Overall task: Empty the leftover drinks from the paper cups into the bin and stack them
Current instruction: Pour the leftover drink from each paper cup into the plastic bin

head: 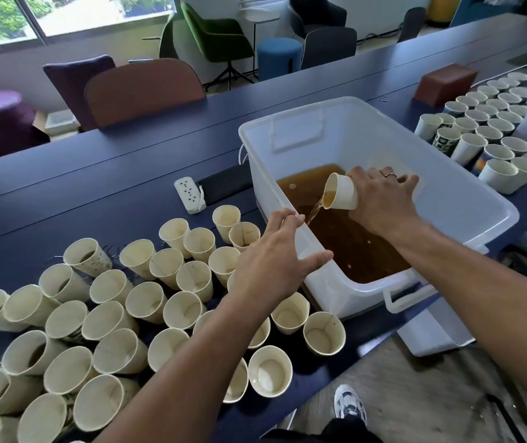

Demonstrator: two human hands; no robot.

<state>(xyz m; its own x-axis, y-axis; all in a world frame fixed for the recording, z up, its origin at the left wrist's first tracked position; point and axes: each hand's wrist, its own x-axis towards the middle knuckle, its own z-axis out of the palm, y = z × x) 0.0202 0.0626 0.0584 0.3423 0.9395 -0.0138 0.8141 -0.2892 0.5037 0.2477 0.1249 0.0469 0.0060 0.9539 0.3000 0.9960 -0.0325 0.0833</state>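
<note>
A white plastic bin (447, 199) stands on the dark blue table, holding brown liquid (351, 247). My right hand (383, 199) grips a paper cup (342, 191) tipped on its side over the bin, and brown drink streams from its mouth into the liquid. My left hand (275, 254) rests on the bin's near-left rim, fingers spread, thumb on the rim's inner edge. Several upright paper cups (108, 314) crowd the table left of the bin, some with dregs inside.
Another group of paper cups (492, 132) stands right of the bin. A white power strip (190, 195) and a black slab lie behind the left cups. A brown box (444, 83) sits at the back. The bin's lid (434, 327) overhangs the table edge. Chairs line the far side.
</note>
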